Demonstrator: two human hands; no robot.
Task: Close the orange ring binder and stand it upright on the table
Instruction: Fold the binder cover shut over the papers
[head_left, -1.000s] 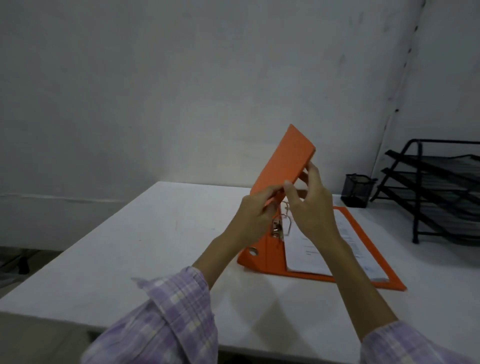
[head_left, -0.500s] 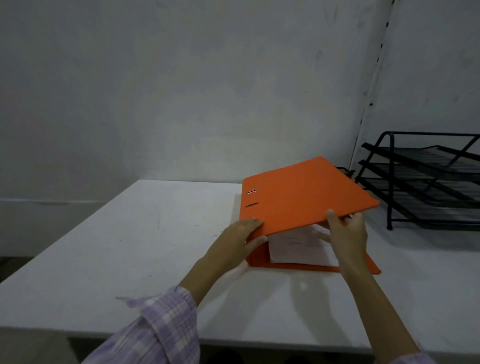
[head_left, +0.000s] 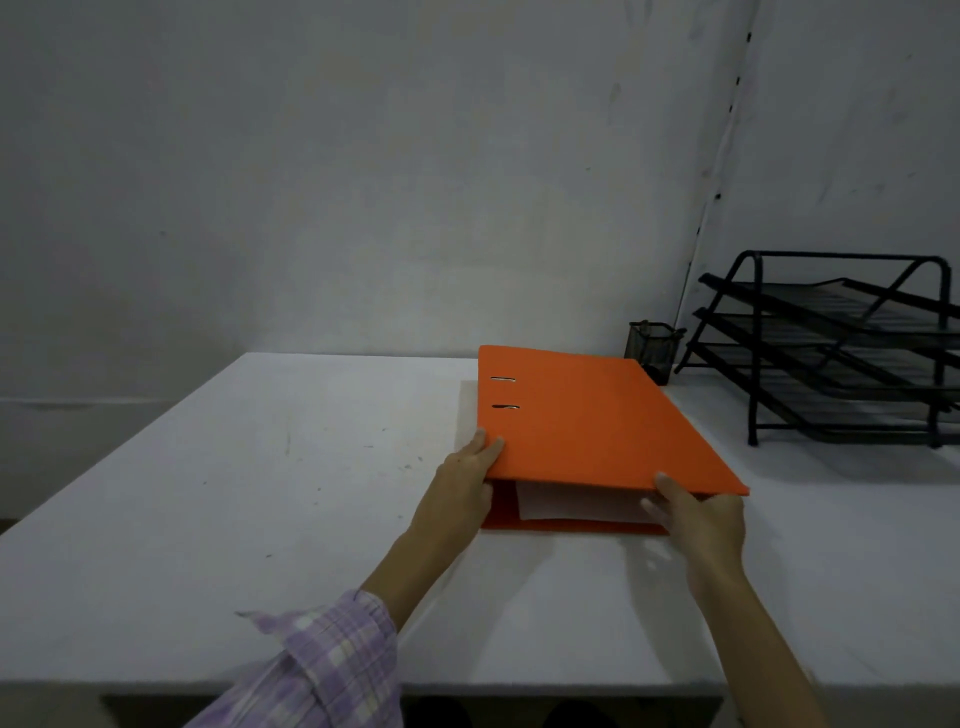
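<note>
The orange ring binder (head_left: 592, 421) lies flat on the white table (head_left: 260, 493), its front cover folded down over the white sheets (head_left: 576, 503), which show at the near end. My left hand (head_left: 462, 483) grips the cover's near left corner by the spine. At the near right corner, my right hand (head_left: 701, 519) holds the cover's edge with the thumb on top and the fingers under it. Two slots mark the cover near the spine.
A black mesh pen cup (head_left: 655, 349) stands just behind the binder at the wall. To the right is a black three-tier letter tray (head_left: 841, 353). Bare white tabletop stretches to the left and toward me.
The cover has swung down from steeply raised to nearly flat over the sheets. Both hands followed it down and now hold its near corners.
</note>
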